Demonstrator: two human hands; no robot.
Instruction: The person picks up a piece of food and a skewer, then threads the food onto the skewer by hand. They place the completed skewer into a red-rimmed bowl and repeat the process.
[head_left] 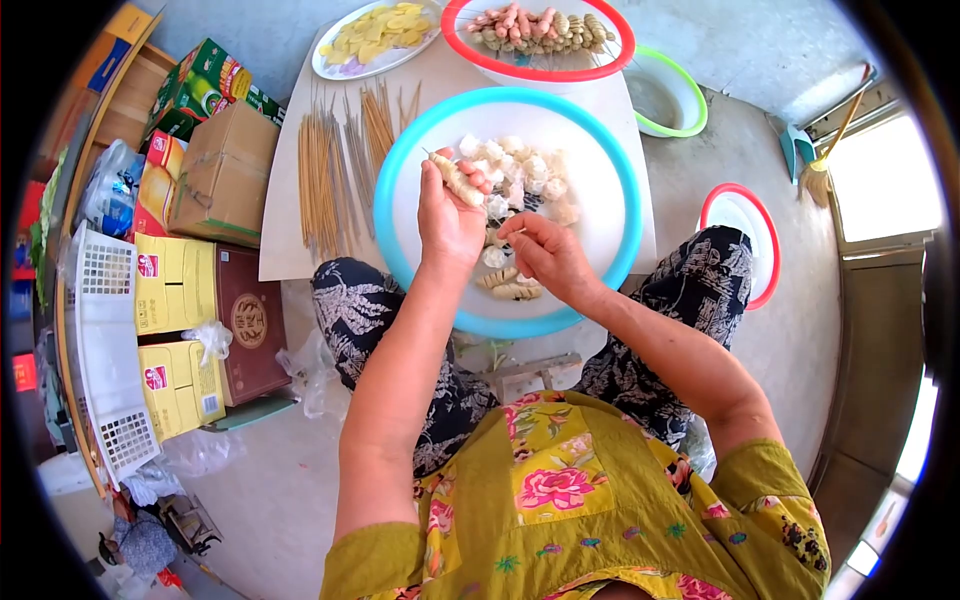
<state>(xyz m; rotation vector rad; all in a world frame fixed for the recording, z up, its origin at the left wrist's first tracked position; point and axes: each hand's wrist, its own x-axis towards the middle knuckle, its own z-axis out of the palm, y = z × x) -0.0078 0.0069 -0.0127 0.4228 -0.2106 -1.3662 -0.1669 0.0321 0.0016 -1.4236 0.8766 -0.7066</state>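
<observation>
My left hand [450, 225] is closed around a pale, spiral-ridged piece of food [459, 182] on a thin skewer, whose tip pokes out at the upper left. My right hand [550, 258] pinches what looks like the skewer's other end, just right of the left palm. Both hands are over a large white basin with a blue rim [630, 200]. Inside the basin lie white crumpled food pieces [520, 165] and, nearer me, a few ridged pale pieces [515, 288]. The hands hide part of the contents.
Bundles of bare skewers [322, 185] lie on the table [280, 235] to the left. Behind stand a plate of yellow slices [375, 35] and a red-rimmed basin [540, 70] of finished-looking skewers. A green-rimmed basin [690, 110] is at right; boxes [225, 170] stack up at left.
</observation>
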